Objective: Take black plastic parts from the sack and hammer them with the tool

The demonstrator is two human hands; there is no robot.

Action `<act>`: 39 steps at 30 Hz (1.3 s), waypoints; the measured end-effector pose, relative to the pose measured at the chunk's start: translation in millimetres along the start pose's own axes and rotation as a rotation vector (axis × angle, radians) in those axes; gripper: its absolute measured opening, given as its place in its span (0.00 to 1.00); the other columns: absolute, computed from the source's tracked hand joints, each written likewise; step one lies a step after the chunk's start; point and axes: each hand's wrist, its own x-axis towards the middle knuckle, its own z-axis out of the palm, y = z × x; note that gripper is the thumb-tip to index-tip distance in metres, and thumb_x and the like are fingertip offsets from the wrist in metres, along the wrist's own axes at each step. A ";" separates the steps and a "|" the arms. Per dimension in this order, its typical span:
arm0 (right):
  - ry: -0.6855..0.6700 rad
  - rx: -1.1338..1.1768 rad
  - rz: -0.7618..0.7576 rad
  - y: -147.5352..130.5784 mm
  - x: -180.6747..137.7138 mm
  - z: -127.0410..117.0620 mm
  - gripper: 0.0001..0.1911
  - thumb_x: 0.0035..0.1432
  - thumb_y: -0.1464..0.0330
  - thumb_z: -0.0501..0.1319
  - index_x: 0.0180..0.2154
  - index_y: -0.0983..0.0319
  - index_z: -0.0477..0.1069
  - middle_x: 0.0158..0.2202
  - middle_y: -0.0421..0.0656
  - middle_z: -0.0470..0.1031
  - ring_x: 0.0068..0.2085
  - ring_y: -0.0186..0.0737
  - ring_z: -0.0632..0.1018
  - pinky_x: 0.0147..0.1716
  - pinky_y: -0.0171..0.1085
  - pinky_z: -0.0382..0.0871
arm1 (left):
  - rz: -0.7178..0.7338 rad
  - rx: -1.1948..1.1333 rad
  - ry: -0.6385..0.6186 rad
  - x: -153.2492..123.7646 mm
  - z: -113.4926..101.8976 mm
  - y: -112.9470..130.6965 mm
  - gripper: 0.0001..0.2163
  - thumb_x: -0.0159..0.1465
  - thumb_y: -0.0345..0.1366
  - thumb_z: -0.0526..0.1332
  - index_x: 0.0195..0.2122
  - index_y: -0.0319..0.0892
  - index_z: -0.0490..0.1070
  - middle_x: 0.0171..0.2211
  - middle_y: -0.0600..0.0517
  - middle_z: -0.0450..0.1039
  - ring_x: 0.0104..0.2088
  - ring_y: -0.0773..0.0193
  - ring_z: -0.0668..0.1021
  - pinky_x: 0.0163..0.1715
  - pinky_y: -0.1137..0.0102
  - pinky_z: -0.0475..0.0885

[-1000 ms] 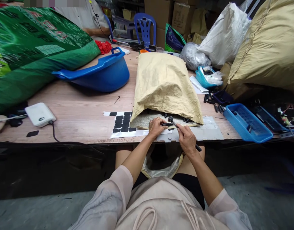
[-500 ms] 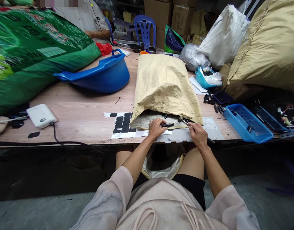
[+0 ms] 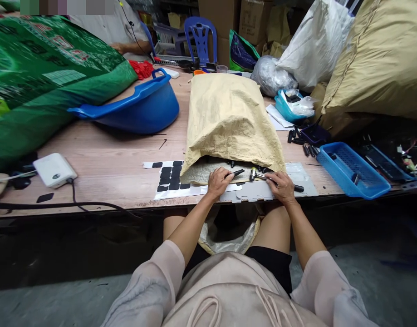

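My left hand point(image 3: 219, 182) is closed on a slim black pen-like piece point(image 3: 238, 172) that points right and slightly up. In my right hand point(image 3: 280, 185) is a small hammer point(image 3: 252, 174) with a metal head and a dark handle whose end sticks out on the right. The hammer head is just right of the black piece, apart from it. Both hands are at the open mouth of a tan woven sack point(image 3: 233, 113) lying on the table. Several small black parts show inside the mouth. Below lies a grey board point(image 3: 251, 194) at the table edge.
Black stickers on a white sheet point(image 3: 170, 177) lie left of the sack. A blue basin point(image 3: 136, 106) and a large green sack point(image 3: 48, 86) stand left, a white box point(image 3: 54, 170) nearer. A blue basket point(image 3: 353, 172) is right. Another person's arm point(image 3: 131, 47) shows behind.
The black piece in my left hand has tilted up at its right end. The hammer has turned in my right hand, its head now lower and nearer. The whole view has shifted slightly.
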 end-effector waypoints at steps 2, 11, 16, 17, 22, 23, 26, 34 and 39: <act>-0.002 -0.004 0.009 -1.5 -0.6 0.3 0.14 0.70 0.62 0.59 0.49 0.53 0.83 0.38 0.45 0.78 0.43 0.46 0.76 0.45 0.41 0.71 | 0.005 0.021 -0.006 -0.4 -0.3 -0.3 0.12 0.73 0.40 0.58 0.40 0.48 0.81 0.43 0.50 0.78 0.50 0.54 0.75 0.53 0.60 0.67; -0.027 -0.035 0.041 -1.9 -0.2 2.8 0.14 0.69 0.62 0.60 0.50 0.53 0.83 0.39 0.45 0.77 0.44 0.45 0.75 0.45 0.41 0.71 | 0.014 0.106 -0.033 -0.6 -2.1 0.3 0.16 0.76 0.41 0.53 0.37 0.47 0.79 0.43 0.49 0.77 0.49 0.55 0.74 0.50 0.62 0.65; -0.039 -0.042 0.077 -3.7 1.1 3.3 0.14 0.68 0.62 0.61 0.49 0.53 0.83 0.39 0.45 0.78 0.44 0.46 0.75 0.47 0.41 0.71 | 0.036 0.067 -0.034 -0.2 -2.3 0.9 0.15 0.76 0.43 0.55 0.40 0.48 0.80 0.43 0.50 0.79 0.49 0.55 0.75 0.51 0.61 0.65; -0.044 -0.039 0.086 -4.0 1.4 3.3 0.14 0.68 0.62 0.61 0.49 0.53 0.83 0.39 0.45 0.78 0.44 0.46 0.75 0.48 0.42 0.71 | 0.038 0.058 -0.034 -0.1 -2.5 0.9 0.14 0.75 0.43 0.56 0.41 0.49 0.81 0.43 0.50 0.79 0.49 0.55 0.75 0.51 0.61 0.65; -0.054 -0.019 0.105 -4.9 2.9 3.1 0.14 0.67 0.62 0.61 0.48 0.53 0.83 0.39 0.45 0.78 0.45 0.47 0.75 0.48 0.42 0.71 | 0.058 0.014 -0.046 -0.4 -5.8 -1.2 0.13 0.75 0.43 0.56 0.42 0.50 0.80 0.43 0.52 0.79 0.49 0.56 0.75 0.51 0.62 0.65; -0.054 -0.018 0.104 -5.1 3.2 2.9 0.14 0.67 0.62 0.61 0.48 0.53 0.83 0.39 0.45 0.78 0.45 0.47 0.75 0.48 0.42 0.71 | 0.064 0.014 -0.052 -0.7 -6.7 -1.4 0.14 0.75 0.43 0.54 0.41 0.49 0.80 0.42 0.52 0.79 0.48 0.57 0.75 0.51 0.62 0.65; -0.057 -0.019 0.100 -5.5 3.8 2.2 0.14 0.67 0.62 0.61 0.49 0.54 0.83 0.39 0.45 0.78 0.44 0.46 0.75 0.48 0.42 0.71 | 0.069 0.031 -0.063 -2.1 -8.9 -0.9 0.19 0.77 0.42 0.51 0.35 0.47 0.78 0.40 0.51 0.78 0.46 0.57 0.75 0.52 0.62 0.64; -0.056 -0.037 0.093 -3.7 3.8 3.4 0.13 0.66 0.64 0.62 0.49 0.55 0.83 0.39 0.45 0.77 0.45 0.46 0.75 0.48 0.41 0.71 | 0.106 0.009 -0.054 -1.3 -7.4 -3.9 0.18 0.77 0.40 0.50 0.35 0.46 0.76 0.39 0.51 0.77 0.46 0.58 0.75 0.52 0.63 0.64; -0.043 -0.030 0.096 -3.0 3.4 4.7 0.13 0.66 0.64 0.63 0.48 0.54 0.83 0.39 0.45 0.77 0.45 0.46 0.75 0.48 0.42 0.71 | 0.120 -0.013 -0.018 -0.4 -5.4 -8.3 0.13 0.76 0.39 0.54 0.40 0.47 0.78 0.41 0.51 0.79 0.47 0.58 0.76 0.53 0.63 0.65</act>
